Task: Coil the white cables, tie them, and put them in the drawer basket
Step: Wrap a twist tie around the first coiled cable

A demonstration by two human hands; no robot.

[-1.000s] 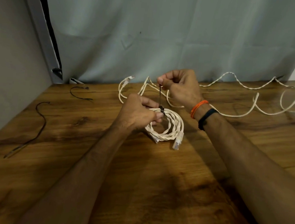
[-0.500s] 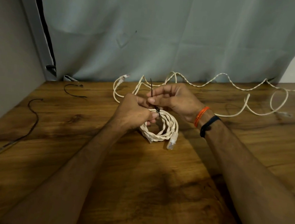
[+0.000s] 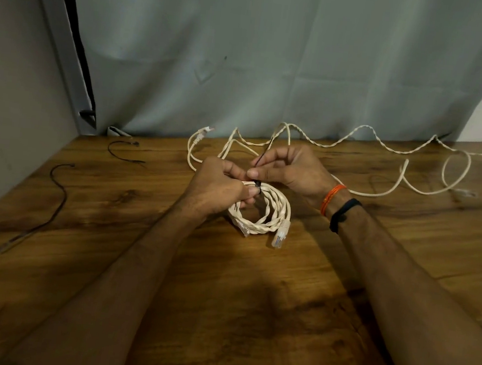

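We see the coiled white cable (image 3: 263, 215) lying on the wooden table (image 3: 220, 300), a black tie (image 3: 260, 166) wrapped round its top. Our left hand (image 3: 218, 188) grips the coil at the tie, while our right hand (image 3: 289, 170) pinches the tie's free end. A second white cable (image 3: 388, 148) sprawls uncoiled behind

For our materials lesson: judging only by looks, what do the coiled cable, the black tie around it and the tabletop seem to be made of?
Coiled white cable: twisted strands in matte cream plastic sheathing, with clear plastic plugs.
Black tie: thin, stiff and dark, probably a plastic zip tie; too small to be certain.
Tabletop: brown, with grain and knots under a slight sheen; varnished wood or wood-look laminate.
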